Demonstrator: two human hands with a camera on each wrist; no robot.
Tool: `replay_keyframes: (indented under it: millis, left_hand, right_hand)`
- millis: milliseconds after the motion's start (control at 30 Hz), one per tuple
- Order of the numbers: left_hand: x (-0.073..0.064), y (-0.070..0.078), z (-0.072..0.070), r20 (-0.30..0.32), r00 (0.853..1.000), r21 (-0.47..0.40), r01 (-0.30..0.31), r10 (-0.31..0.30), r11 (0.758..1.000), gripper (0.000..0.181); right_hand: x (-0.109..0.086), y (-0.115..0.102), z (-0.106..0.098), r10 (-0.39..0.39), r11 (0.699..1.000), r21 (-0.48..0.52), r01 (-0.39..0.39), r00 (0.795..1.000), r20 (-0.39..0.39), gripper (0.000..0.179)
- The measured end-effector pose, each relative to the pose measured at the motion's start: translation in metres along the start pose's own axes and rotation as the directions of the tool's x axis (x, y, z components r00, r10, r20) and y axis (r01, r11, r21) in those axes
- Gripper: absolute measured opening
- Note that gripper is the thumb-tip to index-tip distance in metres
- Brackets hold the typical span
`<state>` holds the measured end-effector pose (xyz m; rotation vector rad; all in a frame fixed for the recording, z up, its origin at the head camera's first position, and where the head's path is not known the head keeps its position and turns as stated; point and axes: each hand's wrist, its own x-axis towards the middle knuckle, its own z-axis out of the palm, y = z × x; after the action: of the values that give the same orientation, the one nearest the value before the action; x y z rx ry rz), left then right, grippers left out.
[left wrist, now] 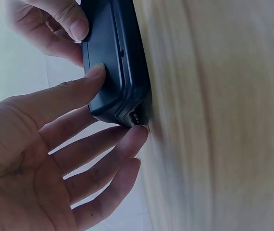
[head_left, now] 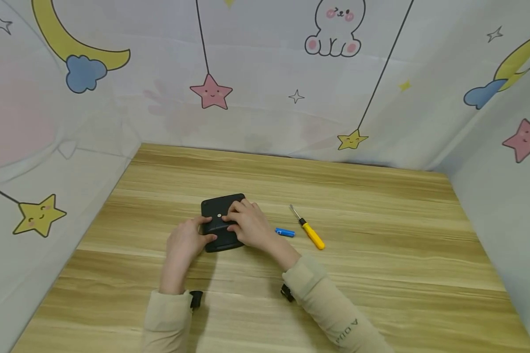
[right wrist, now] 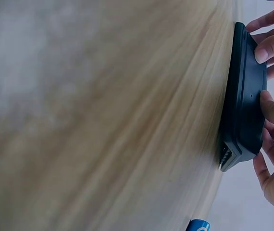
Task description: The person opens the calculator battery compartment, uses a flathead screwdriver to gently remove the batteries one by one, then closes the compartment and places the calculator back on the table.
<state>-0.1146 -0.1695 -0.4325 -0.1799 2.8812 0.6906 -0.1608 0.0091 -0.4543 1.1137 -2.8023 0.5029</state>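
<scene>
A black desk calculator (head_left: 223, 239) lies face down on the table, its back upward; a few keys show under its side edge in the left wrist view. My left hand (head_left: 186, 241) grips its left side, with the thumb on the back. My right hand (head_left: 251, 226) holds the right side, thumb pressing on the back and fingers bent around the upper part. A small round pale spot (head_left: 219, 215) shows on the back between the two hands. Just right of my right hand lies a blue battery (head_left: 285, 232).
A screwdriver (head_left: 312, 235) with a yellow handle lies right of the battery, its tip pointing away. The wooden table (head_left: 380, 274) ends at a patterned cloth (head_left: 265, 122) at the back and sides. Black camera mounts (head_left: 196, 299) sit at both sleeve cuffs.
</scene>
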Motion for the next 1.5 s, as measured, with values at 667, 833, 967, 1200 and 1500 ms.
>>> replay_keyframes:
  millis: [667, 833, 967, 1200, 1500]
  left_hand:
    - [-0.001, -0.001, 0.000, -0.001, 1.000, 0.006, 0.001, -0.001, 1.000, 0.053]
    - [0.000, -0.001, -0.001, 0.021, 0.999, 0.040, -0.034, 0.033, 0.999, 0.053]
    - [0.000, -0.003, -0.002, 0.024, 0.994, 0.080, -0.108, 0.106, 0.991, 0.053]
    - [0.000, -0.012, -0.004, 0.053, 0.960, 0.078, -0.278, 0.275, 0.957, 0.061]
    - [0.001, -0.024, -0.012, 0.198, 0.930, 0.033, -0.323, 0.311, 0.946, 0.070]
  right_hand:
    - [-0.002, 0.001, 0.005, 0.034, 0.997, 0.067, -0.034, 0.999, -0.004, 0.029]
    - [-0.005, 0.001, 0.001, 0.008, 1.000, 0.026, -0.009, 0.999, 0.047, 0.035]
    - [-0.009, 0.005, -0.003, -0.016, 0.999, 0.031, 0.013, 0.997, 0.078, 0.036]
    - [-0.019, 0.022, -0.009, 0.018, 0.987, 0.154, -0.036, 0.993, 0.113, 0.036]
    - [-0.025, 0.033, -0.013, 0.013, 0.990, 0.135, -0.040, 0.981, 0.195, 0.054]
